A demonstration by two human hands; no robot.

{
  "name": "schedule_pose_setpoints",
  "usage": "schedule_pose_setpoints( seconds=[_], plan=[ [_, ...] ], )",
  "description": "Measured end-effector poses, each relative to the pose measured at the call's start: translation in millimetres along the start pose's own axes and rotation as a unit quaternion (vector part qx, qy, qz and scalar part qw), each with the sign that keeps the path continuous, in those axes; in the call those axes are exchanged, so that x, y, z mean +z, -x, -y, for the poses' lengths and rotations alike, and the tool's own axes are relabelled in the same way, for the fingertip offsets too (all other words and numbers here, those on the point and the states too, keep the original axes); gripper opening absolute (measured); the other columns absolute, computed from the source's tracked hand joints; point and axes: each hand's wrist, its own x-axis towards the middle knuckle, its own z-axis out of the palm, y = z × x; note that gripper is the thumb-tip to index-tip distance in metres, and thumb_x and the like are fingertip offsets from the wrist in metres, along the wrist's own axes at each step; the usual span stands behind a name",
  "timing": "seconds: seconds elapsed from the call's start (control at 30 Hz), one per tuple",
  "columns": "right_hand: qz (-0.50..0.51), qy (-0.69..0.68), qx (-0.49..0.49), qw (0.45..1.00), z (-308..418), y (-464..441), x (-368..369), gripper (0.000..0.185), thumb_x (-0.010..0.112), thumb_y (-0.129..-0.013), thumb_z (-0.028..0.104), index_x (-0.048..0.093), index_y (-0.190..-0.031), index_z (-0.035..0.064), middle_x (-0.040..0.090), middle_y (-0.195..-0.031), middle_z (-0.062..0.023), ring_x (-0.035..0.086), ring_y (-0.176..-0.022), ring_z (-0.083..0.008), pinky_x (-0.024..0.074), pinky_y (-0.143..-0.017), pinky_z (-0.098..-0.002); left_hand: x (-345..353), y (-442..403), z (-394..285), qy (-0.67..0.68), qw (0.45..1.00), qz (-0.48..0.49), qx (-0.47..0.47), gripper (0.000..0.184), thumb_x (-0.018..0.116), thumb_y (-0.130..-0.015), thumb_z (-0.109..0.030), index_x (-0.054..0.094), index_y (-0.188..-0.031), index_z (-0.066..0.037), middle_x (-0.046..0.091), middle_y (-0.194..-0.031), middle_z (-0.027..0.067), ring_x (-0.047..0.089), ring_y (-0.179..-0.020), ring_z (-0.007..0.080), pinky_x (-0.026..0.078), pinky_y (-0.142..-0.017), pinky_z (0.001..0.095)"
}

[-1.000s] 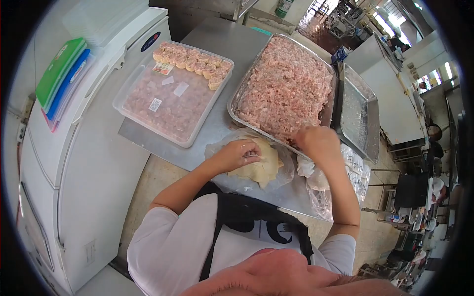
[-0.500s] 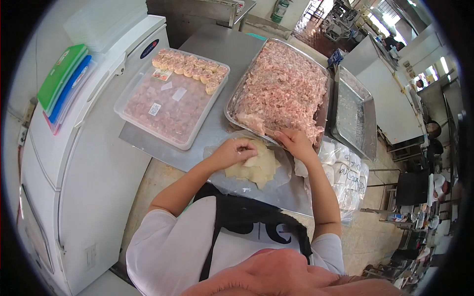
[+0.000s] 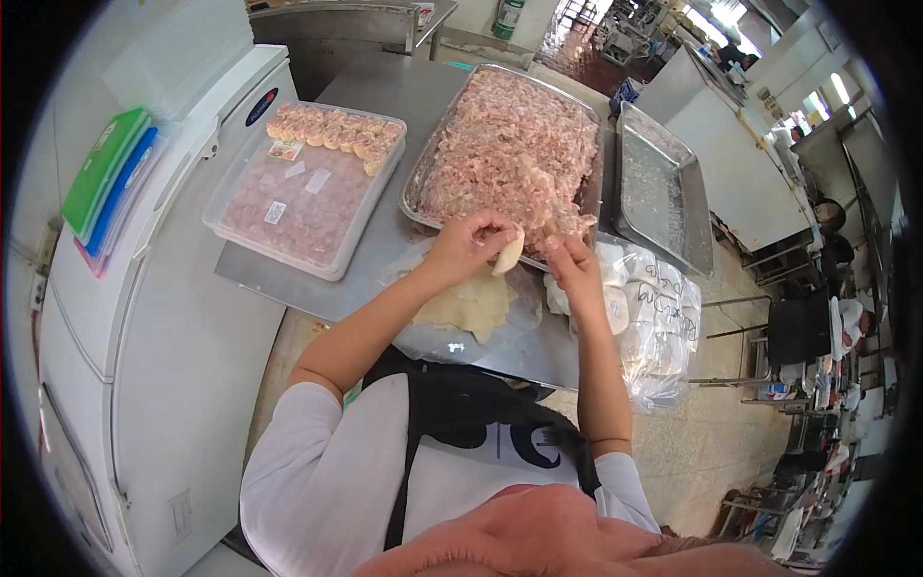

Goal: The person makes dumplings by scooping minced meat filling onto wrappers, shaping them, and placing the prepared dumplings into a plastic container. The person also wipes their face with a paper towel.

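My left hand (image 3: 471, 250) pinches a pale dumpling wrapper (image 3: 510, 253) by its edge, held up near the front rim of the meat tray. My right hand (image 3: 575, 267) is closed on the handle of a small spatula (image 3: 550, 228), whose far end is in the ground meat (image 3: 524, 135). The meat is heaped in a deep metal tray (image 3: 411, 192). Beneath my left hand, a stack of wrappers (image 3: 466, 310) lies on clear plastic on the metal table. To the left, a plastic box (image 3: 338, 267) holds rows of filled dumplings (image 3: 336, 128) along its far end.
A second metal tray (image 3: 663, 183), smeared with residue, stands right of the meat. Bagged white packs (image 3: 654, 322) sit at the table's right corner. A white freezer (image 3: 202, 337) bounds the left side, with coloured lids (image 3: 106, 178) on top. Other people are in the right background.
My left hand has lifted a wrapper off the stack and moved up toward the meat. My right hand has moved the spatula from the tray's front edge into the meat. The view has shifted slightly.
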Motion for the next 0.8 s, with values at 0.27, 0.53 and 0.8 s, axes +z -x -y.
schedule_pose_setpoints(
  seconds=[0.27, 0.53, 0.8],
  plan=[
    [0.039, -0.103, 0.074, 0.991, -7, 12, 17, 0.015, 0.067, -0.089, 0.021, 0.066, -0.091, 0.0062, 0.048, -0.067, 0.0114, 0.036, -0.056, 0.0006, 0.0251, -0.049, -0.0183, -10, 9, 6, 0.038, 0.999, -0.029, -0.018, 0.022, 0.063, -0.09, -0.02, 0.065, -0.103, -0.002, 0.068, -0.098, 0.0051, 0.063, -0.087, 0.0121, 0.05, -0.081, 0.0282],
    [0.015, 0.008, 0.018, 1.0, -24, 8, 20, 0.021, 0.064, -0.092, 0.025, 0.066, -0.087, 0.0042, 0.044, -0.062, 0.0087, 0.038, -0.056, -0.0026, 0.0274, -0.05, -0.0212, -38, 3, -9, 0.461, 0.875, -0.124, -0.082, 0.035, 0.049, -0.099, -0.03, 0.051, -0.123, -0.004, 0.061, -0.114, 0.0119, 0.06, -0.108, 0.0255, 0.051, -0.09, 0.0425],
    [0.011, 0.042, 0.039, 0.998, -6, -15, 28, 0.026, 0.057, -0.096, 0.027, 0.07, -0.093, 0.0045, 0.052, -0.066, 0.0016, 0.048, -0.056, -0.0098, 0.0379, -0.054, -0.0238, -18, -26, -17, 0.598, 0.795, -0.065, -0.078, 0.058, 0.038, -0.099, -0.05, 0.047, -0.126, 0.0, 0.055, -0.127, 0.0171, 0.054, -0.119, 0.0291, 0.045, -0.1, 0.0436]
  ],
)
